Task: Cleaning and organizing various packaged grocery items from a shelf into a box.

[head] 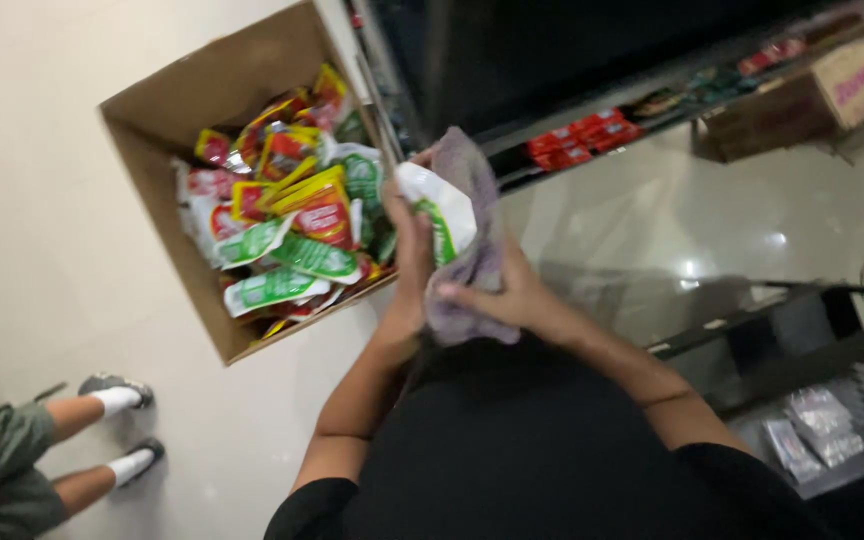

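Close in, the person in black holds a white pouch with green print [439, 212] between both hands at waist height. The left hand [410, 262] is closed around the pouch's near side, while the right hand [505, 298] presses a greyish-purple cloth [472, 255] against its far side, fingers clamped on the cloth. To my eye this is a wipe-down: it would go best with the left hand keeping the pouch flat and steady, and the cloth drawn firmly across the whole face without creasing it.

Just left of the hands, an open cardboard box [167, 110] sits on the pale floor, heaped with flat pouches: white ones with green bands [282, 250] toward the near side, yellow-and-red ones [302, 180] further back. At near left, another person's legs in white socks [117, 425] stand by.

Near right, silvery packets [812, 430] lie on a low dark shelf. Further off, small red packs [582, 135] line a dark shelf, and a brown carton with pink lettering [852, 75] sits at far right.
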